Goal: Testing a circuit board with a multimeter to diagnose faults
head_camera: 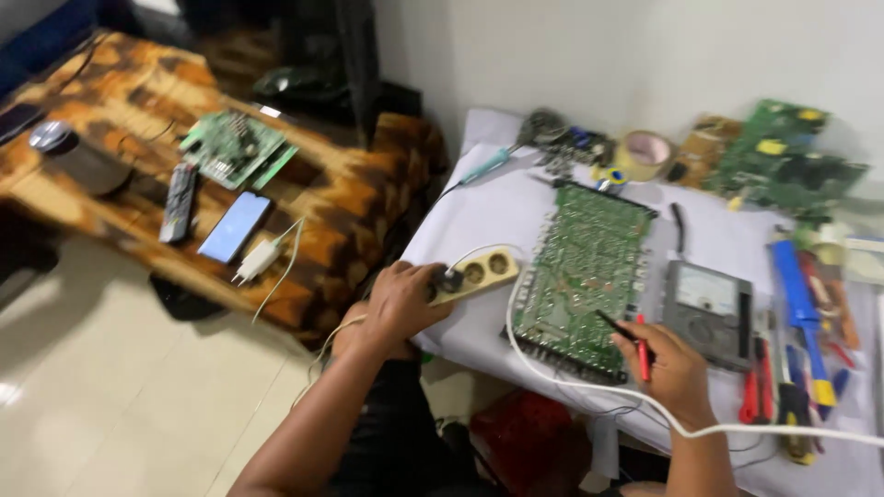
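- Table [516,216], white-covered, at right; bears most items below.
- Low bench [341,198] with brown patterned cover, at left, well apart from both hands; carries a small green board [235,147], a remote [178,202], a phone [235,227], a white charger [259,260].
- Circuit board [580,271], green, large, flat at table centre, between the hands.
- Cluster of green boards [783,161] at far right rear, beside a tape roll [645,152].
- Multimeter [709,308], grey, just right of the circuit board, dial face up.
- Power strip [483,271], beige, at the table's left front edge, just left of the circuit board; white cable [516,345] looping from it across the front edge.
- Left hand [401,304], closed around a black plug [448,279] seated at the near end of the power strip.
- Right hand [672,368], at the circuit board's near right corner, clenched on two probes: black probe [612,325] angled onto the board, red probe [642,354] upright between the fingers.
- Hand tools [792,368], red- and blue-handled, scattered right of the multimeter.
- Soldering iron [488,166], teal-handled, at rear left of table.
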